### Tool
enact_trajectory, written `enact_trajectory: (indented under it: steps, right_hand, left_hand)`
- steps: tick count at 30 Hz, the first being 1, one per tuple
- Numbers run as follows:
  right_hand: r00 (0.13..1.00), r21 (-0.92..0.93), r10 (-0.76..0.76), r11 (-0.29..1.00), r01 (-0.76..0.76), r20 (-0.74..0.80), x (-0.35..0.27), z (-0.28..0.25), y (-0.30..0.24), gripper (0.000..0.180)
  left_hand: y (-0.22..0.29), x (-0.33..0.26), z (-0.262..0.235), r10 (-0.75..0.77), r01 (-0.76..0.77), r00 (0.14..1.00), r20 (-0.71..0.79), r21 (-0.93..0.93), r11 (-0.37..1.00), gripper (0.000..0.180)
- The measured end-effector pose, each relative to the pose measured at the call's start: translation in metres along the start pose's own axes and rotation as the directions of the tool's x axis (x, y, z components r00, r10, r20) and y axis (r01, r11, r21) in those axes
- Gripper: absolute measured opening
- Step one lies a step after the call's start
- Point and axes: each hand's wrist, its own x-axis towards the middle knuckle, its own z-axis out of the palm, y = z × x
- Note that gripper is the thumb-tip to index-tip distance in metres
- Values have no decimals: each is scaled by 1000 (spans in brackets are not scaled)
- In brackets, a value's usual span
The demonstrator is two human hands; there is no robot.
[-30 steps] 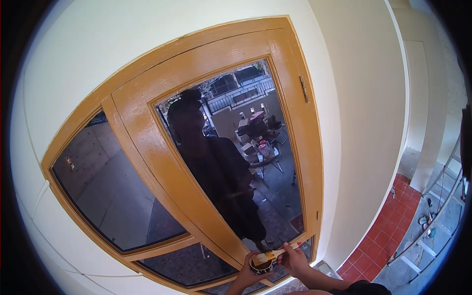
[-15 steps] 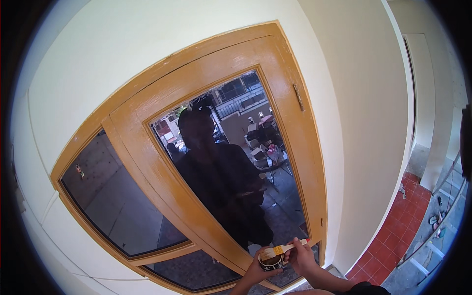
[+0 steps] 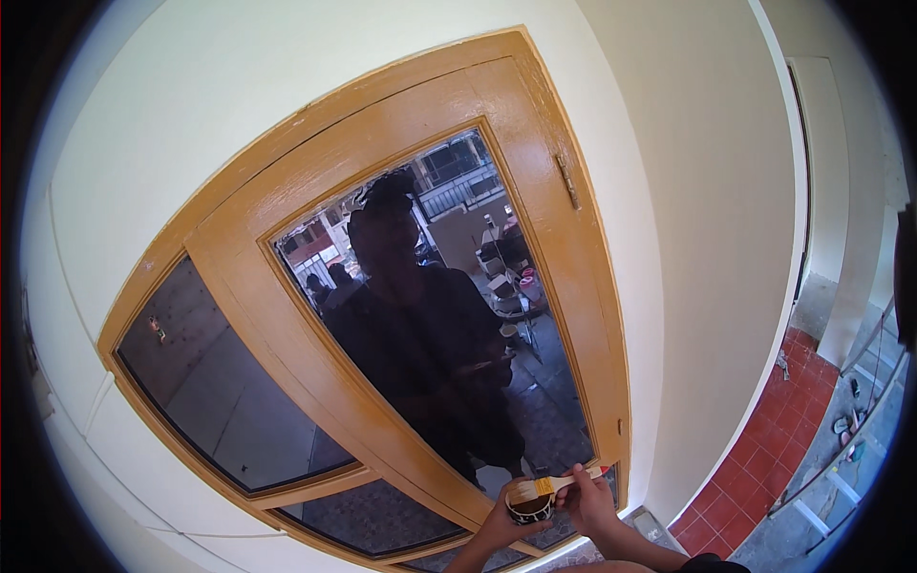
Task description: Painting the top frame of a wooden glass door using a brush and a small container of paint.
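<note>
Shifted left in view since moments ago, the glass-paned door (image 3: 430, 320) faces you; your right grip (image 3: 591, 503) pinches the brush (image 3: 545, 487) over the rim of the cup (image 3: 530, 516) your left grip (image 3: 498, 526) cradles. Brush likely light, soft-bristled: hold its stiff handle.

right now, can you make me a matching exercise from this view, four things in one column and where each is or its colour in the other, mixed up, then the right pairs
Things:
1. brush
2. tiles
3. cup
4. hinge

Places and colours:
A. on the right edge of the door, upper part
B. in the left hand
C. in the fingers of the right hand
D. red, to the right of the pale wall

Right pairs: 1-C, 2-D, 3-B, 4-A
</note>
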Motion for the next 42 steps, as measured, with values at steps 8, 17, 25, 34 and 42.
enact_trajectory:
  steps: [8, 17, 25, 34, 42]
  right_hand:
    - [1000, -20, 12, 1000, -11, 21, 2, 9, -7, 23]
    - [999, -15, 37, 999, -37, 36, 9, 37, -32, 18]
    - [811, 125, -467, 882, 454, 352, 35, 179, -180, 19]
    - [154, 39, -885, 190, 981, 439, 29, 348, -338, 27]
    - [-68, -315, -831, -283, 906, 552, 33, 388, -364, 33]
  left_hand:
    - [-10, 1, -1, 15, -14, 999, -52, 22, 1000, 96]
    - [24, 2, -8, -18, 15, 997, -74, -34, 999, 97]
    - [62, -3, -32, 66, -73, 993, -99, -68, 995, 89]
    - [57, -46, -52, 40, -61, 981, -190, -103, 993, 91]
    - [45, -54, -63, 53, -82, 966, -255, -104, 991, 91]
